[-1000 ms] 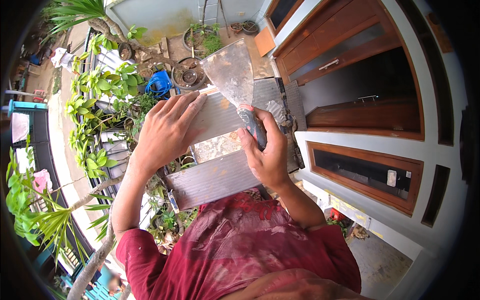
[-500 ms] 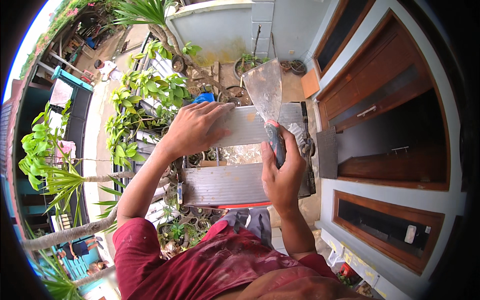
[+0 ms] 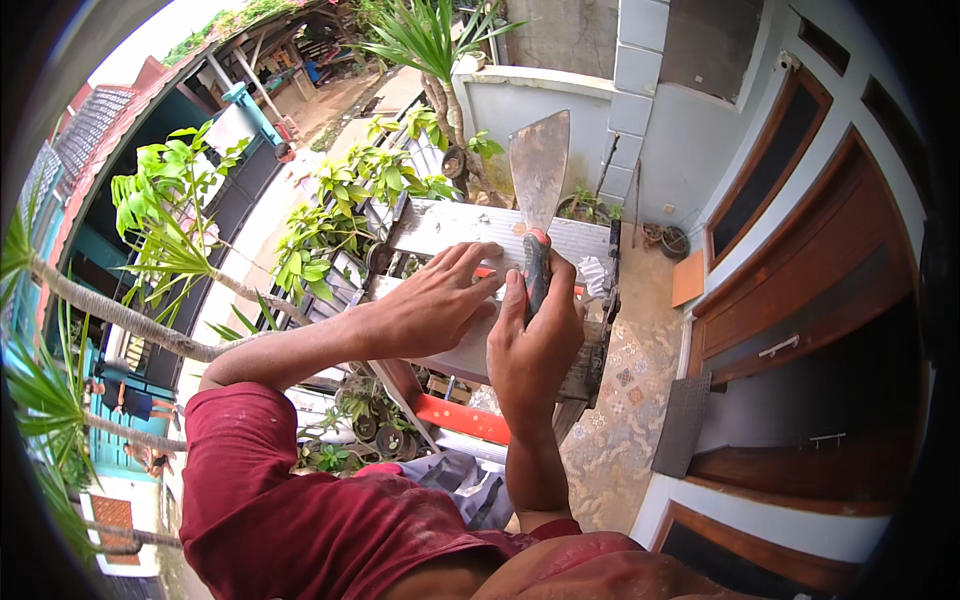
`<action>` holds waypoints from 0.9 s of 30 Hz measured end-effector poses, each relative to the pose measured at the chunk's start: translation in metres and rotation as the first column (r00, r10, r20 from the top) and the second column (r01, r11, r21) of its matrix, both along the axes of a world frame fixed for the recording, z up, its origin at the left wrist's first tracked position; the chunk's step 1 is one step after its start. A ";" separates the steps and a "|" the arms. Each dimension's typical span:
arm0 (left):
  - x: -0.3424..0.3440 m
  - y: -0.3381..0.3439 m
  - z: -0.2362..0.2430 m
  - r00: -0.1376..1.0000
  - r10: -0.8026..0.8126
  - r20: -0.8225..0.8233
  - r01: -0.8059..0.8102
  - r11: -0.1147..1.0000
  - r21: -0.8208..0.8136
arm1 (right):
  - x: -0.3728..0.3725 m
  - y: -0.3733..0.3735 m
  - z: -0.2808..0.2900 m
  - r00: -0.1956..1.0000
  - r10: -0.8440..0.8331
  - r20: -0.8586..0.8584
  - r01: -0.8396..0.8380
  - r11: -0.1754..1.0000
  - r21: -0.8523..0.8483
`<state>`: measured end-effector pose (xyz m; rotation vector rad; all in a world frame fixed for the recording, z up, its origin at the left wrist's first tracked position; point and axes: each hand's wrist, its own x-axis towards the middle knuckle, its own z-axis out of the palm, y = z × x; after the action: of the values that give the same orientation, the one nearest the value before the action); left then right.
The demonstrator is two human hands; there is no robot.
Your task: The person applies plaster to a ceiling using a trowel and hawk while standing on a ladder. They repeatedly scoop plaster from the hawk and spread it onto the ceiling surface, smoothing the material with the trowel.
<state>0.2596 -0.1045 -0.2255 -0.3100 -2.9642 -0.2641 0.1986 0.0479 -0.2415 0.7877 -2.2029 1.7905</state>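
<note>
Right hand (image 3: 540,345) gripping wide-bladed metal scraper (image 3: 538,190), blade pointing up above grey aluminium ladder top (image 3: 455,228); left hand (image 3: 430,310) resting open, fingers spread, on ladder top.

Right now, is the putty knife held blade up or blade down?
Blade up: the right hand grips the putty knife by its handle, blade rising above the fingers.

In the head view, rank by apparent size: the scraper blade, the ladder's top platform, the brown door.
1. brown door, largest.
2. ladder's top platform.
3. scraper blade, smallest, though it sits nearest the camera, in the right hand.
</note>
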 end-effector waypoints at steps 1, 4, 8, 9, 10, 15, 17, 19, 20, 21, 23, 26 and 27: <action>0.005 0.008 -0.002 0.996 0.078 -0.038 -0.076 0.997 0.033 | 0.000 0.001 0.000 1.000 0.018 -0.020 -0.018 1.000 -0.004; 0.012 0.024 -0.015 0.948 0.270 -0.170 -0.243 0.956 0.164 | 0.001 0.008 0.001 0.996 0.088 0.002 -0.088 0.996 -0.003; 0.014 0.026 -0.012 0.901 0.367 -0.232 -0.357 0.930 0.086 | -0.001 0.012 -0.003 0.979 0.201 -0.042 -0.205 0.973 -0.110; 0.015 0.021 -0.016 0.936 0.278 -0.215 -0.268 0.960 0.077 | 0.001 0.011 -0.005 0.973 0.206 -0.105 -0.223 0.957 -0.187; 0.017 0.020 -0.017 0.946 0.269 -0.180 -0.255 0.962 0.100 | 0.002 0.013 -0.003 0.965 0.247 -0.092 -0.259 0.951 -0.169; 0.021 0.027 -0.015 0.946 0.307 -0.100 -0.303 0.951 0.056 | 0.003 0.011 -0.009 0.956 0.250 -0.153 -0.278 0.941 -0.194; 0.022 0.033 -0.012 0.937 0.331 -0.112 -0.329 0.944 0.037 | 0.004 0.012 -0.009 0.960 0.257 -0.111 -0.275 0.939 -0.206; 0.023 0.035 -0.015 0.930 0.330 -0.159 -0.328 0.944 0.039 | 0.005 0.012 -0.010 0.957 0.256 -0.138 -0.278 0.943 -0.180; 0.025 0.034 -0.015 0.928 0.351 -0.129 -0.349 0.937 0.039 | 0.005 0.013 -0.009 0.954 0.260 -0.148 -0.284 0.943 -0.174; 0.026 0.034 -0.020 0.926 0.331 -0.178 -0.328 0.943 0.052 | 0.006 0.013 -0.010 0.952 0.262 -0.158 -0.287 0.943 -0.167; 0.024 0.032 -0.025 0.914 0.288 -0.286 -0.284 0.957 0.056 | 0.006 0.013 -0.012 0.949 0.255 -0.185 -0.278 0.954 -0.109; 0.026 0.042 -0.011 0.909 0.388 -0.154 -0.389 0.921 0.020 | 0.005 0.008 -0.016 0.942 0.234 -0.242 -0.251 0.967 -0.041; 0.029 0.046 -0.014 0.902 0.359 -0.239 -0.357 0.933 0.050 | 0.006 0.006 -0.019 0.937 0.234 -0.259 -0.248 0.969 -0.021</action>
<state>0.2884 -0.0586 -0.2395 0.1943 -2.7043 -0.1714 0.2041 0.0541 -0.2601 1.2474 -1.9554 1.7272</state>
